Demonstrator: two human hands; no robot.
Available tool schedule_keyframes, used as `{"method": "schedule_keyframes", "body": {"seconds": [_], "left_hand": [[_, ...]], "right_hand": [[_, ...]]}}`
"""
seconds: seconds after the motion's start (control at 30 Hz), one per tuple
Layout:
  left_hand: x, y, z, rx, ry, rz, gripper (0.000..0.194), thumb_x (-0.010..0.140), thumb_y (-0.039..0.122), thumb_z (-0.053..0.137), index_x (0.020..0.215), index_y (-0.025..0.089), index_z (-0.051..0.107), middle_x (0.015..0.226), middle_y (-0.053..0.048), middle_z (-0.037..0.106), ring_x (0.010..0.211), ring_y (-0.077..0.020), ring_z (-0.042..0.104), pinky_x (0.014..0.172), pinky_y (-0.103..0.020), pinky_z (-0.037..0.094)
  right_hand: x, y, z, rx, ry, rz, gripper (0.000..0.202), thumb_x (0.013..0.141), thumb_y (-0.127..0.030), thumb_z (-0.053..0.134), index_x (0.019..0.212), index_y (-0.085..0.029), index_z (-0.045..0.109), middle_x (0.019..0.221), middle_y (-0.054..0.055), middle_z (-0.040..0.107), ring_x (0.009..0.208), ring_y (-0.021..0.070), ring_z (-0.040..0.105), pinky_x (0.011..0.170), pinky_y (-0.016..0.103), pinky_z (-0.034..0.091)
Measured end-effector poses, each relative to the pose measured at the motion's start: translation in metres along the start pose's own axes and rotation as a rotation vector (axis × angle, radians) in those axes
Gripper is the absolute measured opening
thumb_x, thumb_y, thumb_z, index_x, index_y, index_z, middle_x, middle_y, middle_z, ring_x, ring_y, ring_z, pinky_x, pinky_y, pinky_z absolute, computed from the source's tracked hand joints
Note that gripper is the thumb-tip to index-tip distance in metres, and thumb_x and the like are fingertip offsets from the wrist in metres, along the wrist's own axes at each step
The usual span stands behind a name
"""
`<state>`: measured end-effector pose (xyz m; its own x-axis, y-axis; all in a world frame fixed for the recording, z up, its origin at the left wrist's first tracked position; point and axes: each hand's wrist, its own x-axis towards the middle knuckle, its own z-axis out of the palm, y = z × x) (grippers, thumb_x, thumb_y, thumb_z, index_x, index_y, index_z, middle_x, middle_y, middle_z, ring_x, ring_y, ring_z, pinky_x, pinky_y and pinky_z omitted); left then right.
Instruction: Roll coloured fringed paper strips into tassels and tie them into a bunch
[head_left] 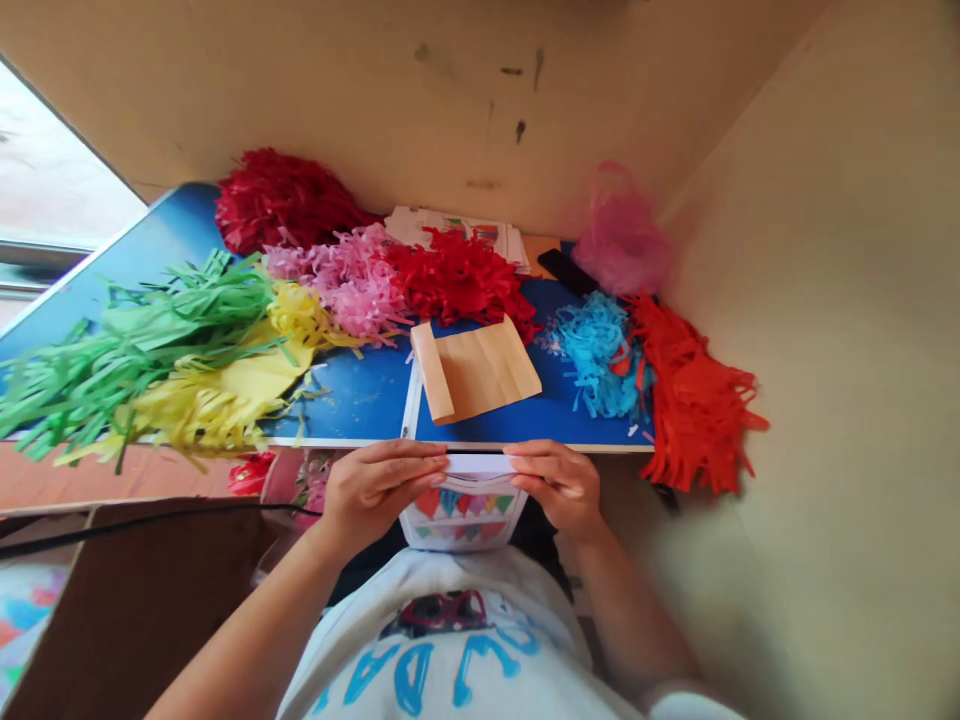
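Observation:
A white packet [463, 540] printed with colourful bunting hangs below the table's front edge, close to my shirt. Its folded white top edge is pinched at the left end by my left hand [386, 490] and at the right end by my right hand [556, 485]. Thumbs and fingers of both hands are pressed together on it. Just beyond, an open brown paper envelope [480, 370] lies on the blue table [360, 400], with a folded flap at its left side.
Fringed paper bundles in green [142, 330], yellow [217, 395], pink [352, 275], red [457, 275], blue [600, 350] and orange [694, 400] surround the envelope. A pink plastic bag [622, 240] and dark phone-like object [568, 272] lie near the wall. A cardboard box [142, 600] stands lower left.

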<state>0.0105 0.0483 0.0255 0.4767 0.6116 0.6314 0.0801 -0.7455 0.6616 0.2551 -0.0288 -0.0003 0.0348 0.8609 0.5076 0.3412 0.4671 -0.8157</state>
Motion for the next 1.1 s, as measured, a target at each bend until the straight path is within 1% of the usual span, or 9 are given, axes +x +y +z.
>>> {"method": "schedule_keyframes", "body": {"seconds": [0.17,0.4,0.57,0.67,0.77,0.87,0.93,1.03,1.1], "left_hand": [[0.002,0.021,-0.007,0.034,-0.025,0.060,0.017,0.086,0.015,0.067,0.100,0.020,0.075,0.097,-0.006,0.078,0.086,-0.0162,0.074,0.074,-0.023,0.063],[0.004,-0.002,0.000,0.143,0.044,-0.050,0.012,0.086,0.020,0.067,0.094,0.020,0.076,0.097,-0.008,0.077,0.082,-0.0165,0.074,0.071,-0.025,0.062],[0.005,0.009,0.001,0.099,0.082,-0.025,0.013,0.086,0.017,0.068,0.095,0.020,0.076,0.090,-0.005,0.076,0.079,-0.0137,0.073,0.070,-0.022,0.061],[0.004,0.009,0.007,0.083,0.106,-0.054,0.010,0.084,0.016,0.069,0.092,0.020,0.075,0.090,-0.005,0.077,0.079,-0.0140,0.073,0.071,-0.023,0.061],[0.003,-0.004,0.014,0.083,0.131,-0.109,0.009,0.087,0.018,0.066,0.086,0.019,0.075,0.088,-0.007,0.077,0.079,-0.0152,0.074,0.069,-0.023,0.061],[0.004,-0.010,0.014,0.076,0.120,-0.133,0.010,0.087,0.017,0.066,0.089,0.018,0.075,0.092,-0.009,0.077,0.082,-0.0158,0.074,0.072,-0.024,0.061],[0.005,-0.005,0.010,0.030,0.091,-0.088,0.011,0.085,0.015,0.068,0.092,0.018,0.075,0.094,-0.009,0.076,0.083,-0.0154,0.073,0.074,-0.024,0.060],[0.005,0.006,0.003,-0.111,-0.004,0.000,0.015,0.084,0.017,0.070,0.098,0.019,0.075,0.093,-0.008,0.076,0.087,-0.0167,0.072,0.076,-0.026,0.060],[0.005,0.005,-0.001,-0.168,-0.040,-0.027,0.016,0.085,0.020,0.070,0.100,0.019,0.074,0.094,-0.009,0.076,0.088,-0.0181,0.072,0.077,-0.027,0.060]], "right_hand": [[-0.003,-0.013,-0.004,0.021,-0.021,-0.007,0.009,0.088,-0.029,0.068,0.095,-0.027,0.073,0.101,0.005,0.076,0.089,0.0199,0.073,0.076,0.035,0.060],[0.004,0.003,0.005,-0.178,-0.030,-0.004,0.019,0.093,-0.026,0.061,0.108,-0.027,0.072,0.113,0.007,0.073,0.102,0.0199,0.069,0.088,0.036,0.058],[0.000,-0.008,0.001,-0.122,0.041,-0.023,0.029,0.088,-0.018,0.066,0.114,-0.031,0.069,0.110,0.004,0.072,0.099,0.0184,0.069,0.085,0.033,0.058],[0.002,-0.011,-0.003,-0.108,0.039,0.033,0.023,0.089,-0.018,0.064,0.108,-0.030,0.071,0.110,0.004,0.072,0.100,0.0197,0.069,0.088,0.036,0.056],[0.012,-0.002,-0.002,-0.088,0.025,0.095,0.014,0.091,-0.025,0.062,0.099,-0.027,0.073,0.104,0.005,0.073,0.098,0.0200,0.069,0.086,0.035,0.056],[0.026,0.012,-0.004,-0.042,-0.022,0.161,0.020,0.092,-0.035,0.060,0.105,-0.025,0.072,0.106,0.006,0.073,0.100,0.0217,0.068,0.088,0.036,0.055],[0.038,0.023,-0.009,-0.046,0.080,0.230,0.028,0.092,-0.042,0.058,0.109,-0.023,0.071,0.104,0.007,0.073,0.097,0.0226,0.069,0.084,0.036,0.055],[0.058,0.044,-0.019,-0.291,0.311,0.322,0.038,0.089,-0.050,0.057,0.105,-0.018,0.071,0.101,0.010,0.073,0.090,0.0235,0.069,0.076,0.034,0.055],[0.071,0.059,-0.022,-0.556,0.292,0.365,0.043,0.086,-0.053,0.058,0.108,-0.017,0.069,0.107,0.012,0.072,0.091,0.0251,0.068,0.076,0.035,0.053]]}}
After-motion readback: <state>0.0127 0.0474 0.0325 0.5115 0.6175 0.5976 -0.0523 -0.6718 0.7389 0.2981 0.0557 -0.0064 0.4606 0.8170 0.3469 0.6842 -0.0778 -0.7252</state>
